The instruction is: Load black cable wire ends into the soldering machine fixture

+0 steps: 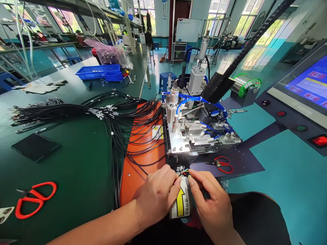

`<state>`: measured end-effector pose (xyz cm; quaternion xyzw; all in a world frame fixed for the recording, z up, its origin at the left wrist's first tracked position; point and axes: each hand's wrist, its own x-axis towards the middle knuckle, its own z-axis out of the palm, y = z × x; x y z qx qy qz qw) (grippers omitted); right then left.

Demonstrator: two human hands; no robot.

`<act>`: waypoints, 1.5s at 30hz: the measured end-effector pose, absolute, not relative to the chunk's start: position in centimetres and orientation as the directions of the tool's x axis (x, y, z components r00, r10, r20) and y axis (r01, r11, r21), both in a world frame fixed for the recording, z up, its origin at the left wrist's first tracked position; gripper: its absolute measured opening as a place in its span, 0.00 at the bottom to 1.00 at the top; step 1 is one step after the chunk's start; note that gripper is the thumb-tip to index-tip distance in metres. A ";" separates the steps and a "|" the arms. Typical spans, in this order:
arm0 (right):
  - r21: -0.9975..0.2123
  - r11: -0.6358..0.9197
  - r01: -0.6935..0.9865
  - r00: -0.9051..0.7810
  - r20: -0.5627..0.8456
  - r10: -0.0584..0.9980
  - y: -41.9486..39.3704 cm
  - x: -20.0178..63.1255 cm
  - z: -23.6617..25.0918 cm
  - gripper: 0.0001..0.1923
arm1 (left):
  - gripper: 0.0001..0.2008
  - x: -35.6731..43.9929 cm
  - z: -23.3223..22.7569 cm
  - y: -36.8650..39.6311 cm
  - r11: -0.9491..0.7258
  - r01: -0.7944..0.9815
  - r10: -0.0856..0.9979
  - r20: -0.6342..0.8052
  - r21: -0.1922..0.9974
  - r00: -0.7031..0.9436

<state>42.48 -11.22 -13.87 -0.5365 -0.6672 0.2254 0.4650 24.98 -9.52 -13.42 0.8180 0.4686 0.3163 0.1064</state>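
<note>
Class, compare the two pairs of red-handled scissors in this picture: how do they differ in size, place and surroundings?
The large scissors lie on the green mat at the left, far from the machine. The small scissors lie on the dark plate beside the machine, just beyond the right hand. Both have red handles and lie flat, untouched.

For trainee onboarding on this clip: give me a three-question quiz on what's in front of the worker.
1. True or false: both hands pinch the coloured wires at the front edge of the machine.
2. Which lies on the dark mat right of the machine? A) small red scissors B) a blue tray C) a glove
3. Fill in: the large red scissors lie on the green table to the person's ____.

Key
1. True: the left hand and right hand meet at the wire ends.
2. A
3. left
</note>
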 end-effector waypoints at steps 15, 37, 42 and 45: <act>-0.958 -0.288 -0.006 -0.022 -0.288 0.957 -10.5 42.5 -12.6 0.19 | 0.10 25.0 -13.6 -9.5 -0.560 0.732 0.806 0.459 0.388 0.373; -0.963 -0.268 0.040 -0.092 -0.271 0.958 -9.4 42.4 -12.2 0.15 | 0.12 24.9 -13.6 -9.3 -0.618 0.696 0.765 0.482 0.366 0.427; -0.968 -0.229 0.105 -0.089 -0.238 0.967 -9.1 42.4 -12.4 0.15 | 0.13 24.9 -13.5 -9.3 -0.616 0.698 0.767 0.479 0.365 0.427; -0.974 -0.201 0.101 -0.111 -0.212 0.971 -9.0 42.5 -12.6 0.15 | 0.13 25.0 -13.5 -9.3 -0.610 0.700 0.772 0.477 0.370 0.420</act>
